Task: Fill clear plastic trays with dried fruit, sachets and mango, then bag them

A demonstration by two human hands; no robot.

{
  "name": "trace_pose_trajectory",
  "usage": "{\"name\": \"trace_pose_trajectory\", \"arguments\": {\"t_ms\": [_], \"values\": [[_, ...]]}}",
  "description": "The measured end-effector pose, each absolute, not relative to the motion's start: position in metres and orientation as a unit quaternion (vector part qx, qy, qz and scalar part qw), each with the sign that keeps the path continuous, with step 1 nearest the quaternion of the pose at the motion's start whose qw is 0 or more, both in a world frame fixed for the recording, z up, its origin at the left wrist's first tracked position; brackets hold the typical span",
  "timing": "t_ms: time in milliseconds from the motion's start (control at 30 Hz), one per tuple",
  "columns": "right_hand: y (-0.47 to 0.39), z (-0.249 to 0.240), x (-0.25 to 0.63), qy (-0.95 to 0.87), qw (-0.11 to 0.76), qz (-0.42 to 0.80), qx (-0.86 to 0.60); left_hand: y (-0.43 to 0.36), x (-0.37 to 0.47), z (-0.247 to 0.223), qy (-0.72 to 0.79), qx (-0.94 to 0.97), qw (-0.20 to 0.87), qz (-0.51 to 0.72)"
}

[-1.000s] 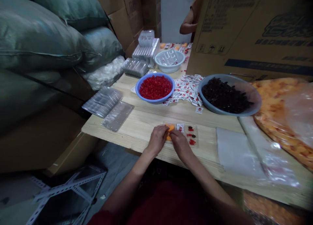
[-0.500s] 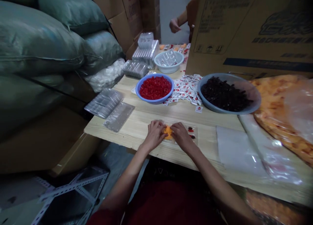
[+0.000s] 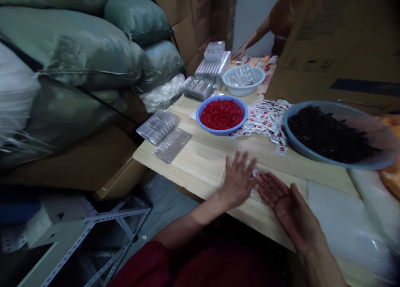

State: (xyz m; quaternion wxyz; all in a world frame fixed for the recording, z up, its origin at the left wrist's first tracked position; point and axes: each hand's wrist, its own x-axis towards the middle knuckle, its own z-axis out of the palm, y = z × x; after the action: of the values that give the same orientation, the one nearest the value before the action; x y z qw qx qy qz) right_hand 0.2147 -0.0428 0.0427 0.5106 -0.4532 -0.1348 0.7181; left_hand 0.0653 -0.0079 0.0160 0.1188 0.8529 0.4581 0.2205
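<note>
Our left hand point(image 3: 239, 180) lies flat, palm down, fingers spread, near the front edge of the pale plank bench point(image 3: 200, 162). It's pressing on a small clear tray point(image 3: 253, 175), of which we only see a sliver of glossy plastic between the hands. Our right hand point(image 3: 286, 201) sits just beside it, open, palm turned up, fingers straight, holding nothing.

Behind the hands, toward the middle of the bench, there's a round blue bowl point(image 3: 222, 131) heaped with bumpy red bits point(image 3: 222, 113). Right of it, a loose pile of little white-and-red sachets point(image 3: 265, 120), then a wide grey basin point(image 3: 331, 158) full of dark, wrinkly pieces point(image 3: 328, 133). Flat stacks of clear ribbed trays point(image 3: 164, 133) sit at the left edge, and a pale bowl point(image 3: 243, 81) toward the far end. Smooth white plastic sheet point(image 3: 340, 220) at the front right. Another person's hand point(image 3: 239, 53) rests at the far end.
</note>
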Motion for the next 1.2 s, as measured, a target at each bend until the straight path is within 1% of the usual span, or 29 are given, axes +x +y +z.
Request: {"name": "trace_pose_trajectory", "arguments": {"t_ms": [100,133,167,233,333,367,433,500,633,767,867,933,1067,1200], "values": [[-0.046,0.051,0.206,-0.124,0.5,0.731,-0.448,-0.015,0.058,0.016,0.348,0.901,0.12,0.23],[-0.047,0.057,0.203,-0.132,0.495,0.738,-0.439,-0.013,0.049,0.016,0.356,0.896,0.118,0.237],[-0.049,0.062,0.201,-0.148,0.492,0.743,-0.429,-0.006,0.036,0.015,0.396,0.876,0.115,0.25],[-0.053,0.07,0.203,-0.201,0.496,0.73,-0.426,0.017,-0.006,0.015,0.534,0.789,0.109,0.285],[-0.058,0.062,0.217,-0.301,0.507,0.632,-0.502,0.062,-0.091,0.021,0.664,0.671,0.133,0.301],[-0.06,0.054,0.222,-0.332,0.507,0.589,-0.535,0.075,-0.118,0.024,0.711,0.633,0.138,0.274],[-0.061,0.038,0.231,-0.385,0.492,0.523,-0.579,0.095,-0.162,0.03,0.744,0.606,0.154,0.237],[-0.063,0.027,0.235,-0.424,0.475,0.498,-0.589,0.104,-0.187,0.031,0.754,0.599,0.178,0.202],[-0.07,0.029,0.235,-0.438,0.46,0.487,-0.6,0.105,-0.189,0.019,0.748,0.603,0.222,0.167],[-0.076,0.035,0.239,-0.395,0.452,0.493,-0.63,0.102,-0.171,0.002,0.716,0.615,0.283,0.171],[-0.079,0.032,0.244,-0.379,0.448,0.501,-0.636,0.105,-0.166,-0.007,0.69,0.61,0.344,0.18],[-0.079,0.028,0.246,-0.368,0.447,0.509,-0.636,0.107,-0.166,-0.011,0.684,0.602,0.367,0.187],[-0.082,0.022,0.249,-0.353,0.446,0.519,-0.638,0.111,-0.169,-0.014,0.687,0.599,0.366,0.189],[-0.085,0.026,0.247,-0.361,0.444,0.517,-0.637,0.107,-0.16,-0.012,0.698,0.617,0.318,0.174]]}}
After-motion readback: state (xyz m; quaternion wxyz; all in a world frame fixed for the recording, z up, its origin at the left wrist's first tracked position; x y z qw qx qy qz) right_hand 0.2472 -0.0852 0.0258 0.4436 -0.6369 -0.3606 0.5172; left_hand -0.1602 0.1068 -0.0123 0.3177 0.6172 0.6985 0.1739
